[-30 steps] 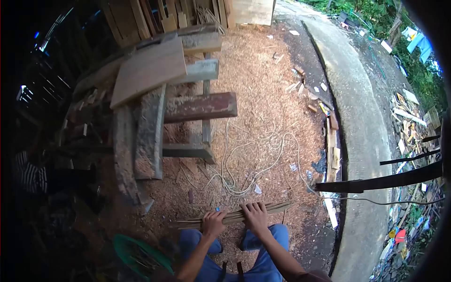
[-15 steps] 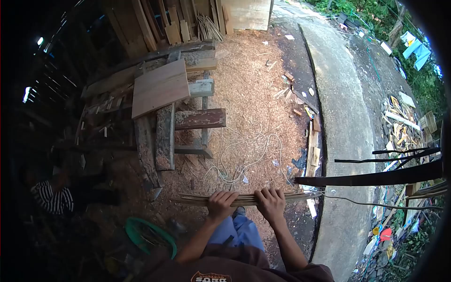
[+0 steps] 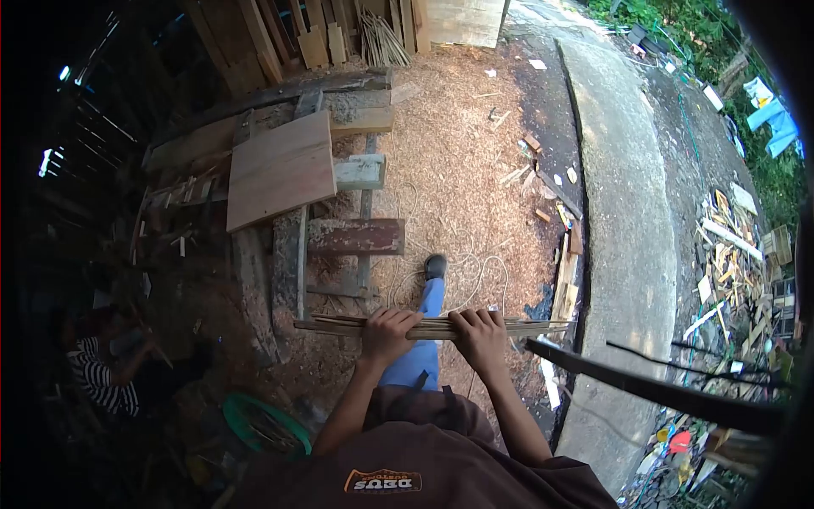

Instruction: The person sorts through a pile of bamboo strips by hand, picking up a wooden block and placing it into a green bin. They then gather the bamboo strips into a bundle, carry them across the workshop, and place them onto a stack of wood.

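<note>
A bundle of thin wooden strips (image 3: 435,328) lies level across the front of my body. My left hand (image 3: 390,332) is closed over the bundle left of its middle. A short way to the right, my right hand (image 3: 479,338) also grips it, knuckles up. The strips' ends stick out beyond both hands, slightly fanned. Below the bundle, one of my legs (image 3: 431,297) in blue trousers reaches forward, its dark shoe on the wood shavings.
A plywood panel (image 3: 284,170) rests on a rough timber bench at left. Loose cord (image 3: 483,270) lies on the shavings ahead. A dark beam (image 3: 644,386) juts in from the right. A person in a striped shirt (image 3: 102,373) sits at left, near a green-rimmed basket (image 3: 242,424).
My leg has stepped forward, its shoe now beyond the bundle. The bundle and both hands sit higher in view. The dark beam at right has shifted lower.
</note>
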Tool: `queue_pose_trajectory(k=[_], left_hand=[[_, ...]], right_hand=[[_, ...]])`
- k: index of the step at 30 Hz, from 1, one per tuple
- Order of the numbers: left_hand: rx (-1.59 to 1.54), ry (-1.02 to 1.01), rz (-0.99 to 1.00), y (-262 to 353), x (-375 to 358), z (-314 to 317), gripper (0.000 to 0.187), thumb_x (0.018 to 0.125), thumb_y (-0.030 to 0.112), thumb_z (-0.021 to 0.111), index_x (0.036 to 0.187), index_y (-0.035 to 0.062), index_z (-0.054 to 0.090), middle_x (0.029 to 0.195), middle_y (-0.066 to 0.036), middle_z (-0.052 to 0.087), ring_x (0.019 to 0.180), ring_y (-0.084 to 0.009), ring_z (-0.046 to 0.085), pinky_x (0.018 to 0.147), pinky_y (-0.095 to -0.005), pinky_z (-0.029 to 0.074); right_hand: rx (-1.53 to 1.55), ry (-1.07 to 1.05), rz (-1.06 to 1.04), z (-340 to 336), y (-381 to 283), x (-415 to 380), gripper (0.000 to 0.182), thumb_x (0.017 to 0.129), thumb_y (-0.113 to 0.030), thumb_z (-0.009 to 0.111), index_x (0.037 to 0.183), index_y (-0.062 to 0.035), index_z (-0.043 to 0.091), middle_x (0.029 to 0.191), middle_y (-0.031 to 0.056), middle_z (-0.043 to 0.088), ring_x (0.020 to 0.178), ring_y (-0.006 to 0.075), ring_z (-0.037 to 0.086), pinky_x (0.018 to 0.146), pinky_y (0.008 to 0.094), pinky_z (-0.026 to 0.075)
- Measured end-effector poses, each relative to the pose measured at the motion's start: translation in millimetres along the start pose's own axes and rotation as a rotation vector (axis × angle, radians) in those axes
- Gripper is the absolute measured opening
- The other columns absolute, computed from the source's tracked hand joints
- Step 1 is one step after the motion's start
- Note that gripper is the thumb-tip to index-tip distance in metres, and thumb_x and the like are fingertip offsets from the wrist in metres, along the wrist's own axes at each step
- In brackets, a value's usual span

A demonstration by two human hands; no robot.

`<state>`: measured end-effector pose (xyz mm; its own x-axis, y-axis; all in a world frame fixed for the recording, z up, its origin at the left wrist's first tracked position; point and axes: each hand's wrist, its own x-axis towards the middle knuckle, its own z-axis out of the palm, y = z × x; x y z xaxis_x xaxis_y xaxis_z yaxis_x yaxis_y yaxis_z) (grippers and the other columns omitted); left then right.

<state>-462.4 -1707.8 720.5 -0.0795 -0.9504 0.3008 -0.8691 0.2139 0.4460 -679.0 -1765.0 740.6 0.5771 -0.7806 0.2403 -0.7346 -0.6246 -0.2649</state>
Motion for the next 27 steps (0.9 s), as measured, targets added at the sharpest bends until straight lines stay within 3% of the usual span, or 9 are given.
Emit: queue_pose_trajectory(k=[5,8,10,14,18,20,27], left_hand=[[-0.072,-0.038,-0.053,-66,127,44,0.03,0.071,0.014,0.076,0.101,0.0167,0.076,0.093,0.0,0.074,0.087,-0.0215,0.071,0.084,-0.0369,0.054],[-0.054,-0.035,-0.038,-84,223,23,0.032,0.071,0.014,0.077,0.103,0.0166,0.075,0.093,0.0,0.074,0.088,-0.0213,0.071,0.083,-0.0366,0.054],[-0.046,-0.004,-0.022,-96,289,7,0.035,0.069,0.015,0.078,0.104,0.0164,0.075,0.093,0.0,0.074,0.088,-0.0213,0.071,0.083,-0.0366,0.053],[-0.039,0.107,0.035,-121,385,-7,0.038,0.065,0.015,0.081,0.102,0.0163,0.074,0.092,0.0,0.073,0.087,-0.0213,0.07,0.082,-0.0367,0.053],[0.037,0.107,0.065,-152,459,2,0.041,0.064,0.017,0.08,0.104,0.0165,0.073,0.092,0.0,0.073,0.086,-0.02,0.07,0.081,-0.0362,0.052],[0.023,0.116,0.068,-172,497,15,0.034,0.065,0.016,0.079,0.099,0.0161,0.074,0.09,0.0,0.075,0.084,-0.0201,0.071,0.077,-0.0367,0.053],[0.099,0.172,-0.019,-247,677,60,0.036,0.066,0.017,0.08,0.102,0.0165,0.075,0.088,-0.001,0.075,0.085,-0.0215,0.072,0.079,-0.0364,0.053]], right_hand=[[-0.023,-0.038,-0.023,23,81,133,0.029,0.078,-0.026,0.076,0.105,-0.0221,0.068,0.086,-0.0036,0.064,0.085,0.0178,0.064,0.079,0.0354,0.045],[-0.022,-0.026,-0.028,-7,113,223,0.027,0.075,-0.027,0.078,0.1,-0.0227,0.068,0.083,-0.0043,0.063,0.081,0.0177,0.063,0.077,0.0348,0.045],[-0.015,0.034,-0.075,-26,132,283,0.026,0.081,-0.026,0.072,0.106,-0.0226,0.067,0.086,-0.0039,0.064,0.083,0.0176,0.063,0.079,0.0356,0.046],[-0.083,0.134,-0.094,-49,161,376,0.024,0.08,-0.02,0.07,0.103,-0.022,0.067,0.084,-0.0038,0.062,0.08,0.0175,0.062,0.076,0.0353,0.046],[-0.065,0.171,-0.105,-35,203,441,0.028,0.079,-0.021,0.072,0.106,-0.0232,0.068,0.085,-0.0044,0.063,0.08,0.0171,0.062,0.075,0.035,0.046],[-0.05,0.147,-0.121,-25,228,479,0.028,0.079,-0.021,0.072,0.107,-0.0229,0.068,0.086,-0.0044,0.064,0.081,0.017,0.063,0.076,0.035,0.046],[-0.004,0.16,-0.266,7,346,666,0.03,0.079,-0.024,0.073,0.109,-0.0232,0.069,0.087,-0.004,0.062,0.083,0.0171,0.063,0.077,0.0353,0.047]])
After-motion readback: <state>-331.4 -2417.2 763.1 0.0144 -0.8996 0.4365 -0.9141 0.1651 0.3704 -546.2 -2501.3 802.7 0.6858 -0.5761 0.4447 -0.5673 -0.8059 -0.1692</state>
